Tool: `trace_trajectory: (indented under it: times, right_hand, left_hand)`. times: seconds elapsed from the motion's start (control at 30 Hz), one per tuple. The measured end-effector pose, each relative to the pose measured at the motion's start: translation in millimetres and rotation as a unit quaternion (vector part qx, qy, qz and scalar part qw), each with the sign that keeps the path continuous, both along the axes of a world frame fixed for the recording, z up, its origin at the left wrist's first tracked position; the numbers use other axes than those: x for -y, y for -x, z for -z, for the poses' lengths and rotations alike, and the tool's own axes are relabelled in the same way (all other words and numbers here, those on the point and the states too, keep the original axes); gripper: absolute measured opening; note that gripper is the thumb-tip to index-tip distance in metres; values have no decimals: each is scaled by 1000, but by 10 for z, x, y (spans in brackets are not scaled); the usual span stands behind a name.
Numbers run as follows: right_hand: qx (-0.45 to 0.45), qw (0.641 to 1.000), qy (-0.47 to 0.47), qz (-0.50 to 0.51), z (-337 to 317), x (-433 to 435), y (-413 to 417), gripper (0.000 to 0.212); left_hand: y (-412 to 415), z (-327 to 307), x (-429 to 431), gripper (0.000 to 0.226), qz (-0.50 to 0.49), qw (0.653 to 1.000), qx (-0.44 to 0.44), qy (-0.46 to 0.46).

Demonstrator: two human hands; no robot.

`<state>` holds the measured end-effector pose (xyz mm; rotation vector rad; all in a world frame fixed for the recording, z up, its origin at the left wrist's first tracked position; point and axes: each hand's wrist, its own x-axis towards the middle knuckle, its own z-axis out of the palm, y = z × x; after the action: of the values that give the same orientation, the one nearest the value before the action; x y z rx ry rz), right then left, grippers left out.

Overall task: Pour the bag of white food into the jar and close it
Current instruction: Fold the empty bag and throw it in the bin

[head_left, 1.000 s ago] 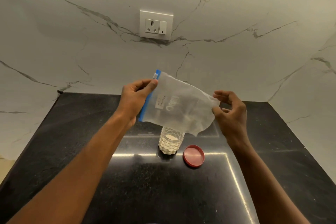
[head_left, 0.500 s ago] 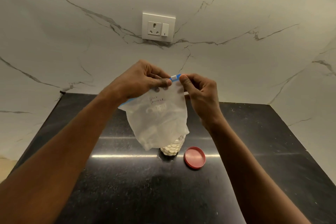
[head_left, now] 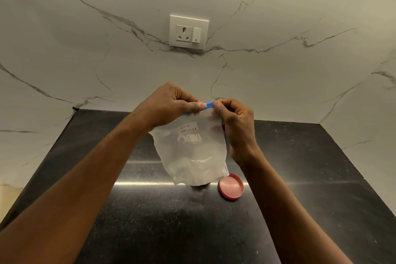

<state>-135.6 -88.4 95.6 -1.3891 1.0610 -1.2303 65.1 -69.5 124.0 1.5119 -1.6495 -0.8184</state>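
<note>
Left hand (head_left: 169, 106) and right hand (head_left: 235, 119) pinch the blue zip (head_left: 209, 105) of the bag (head_left: 190, 152).

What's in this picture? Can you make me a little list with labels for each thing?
bag: see-through, hangs in the air, label says "milk powder", blue zip strip on top
left hand: pinches the zip strip
right hand: pinches the zip strip too
lid: red, lies on the counter by the bag's lower right corner
counter: black and shiny
socket: white, on the wall
</note>
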Motion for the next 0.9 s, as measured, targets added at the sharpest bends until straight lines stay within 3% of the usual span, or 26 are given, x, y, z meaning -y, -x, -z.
trace_trajectory:
  times: [0.9]
  right_hand:
    - [86,992,-86,44,-88,91,367,18]
  left_hand:
    - [-382,46,-261,10,-59,997,-41,-31]
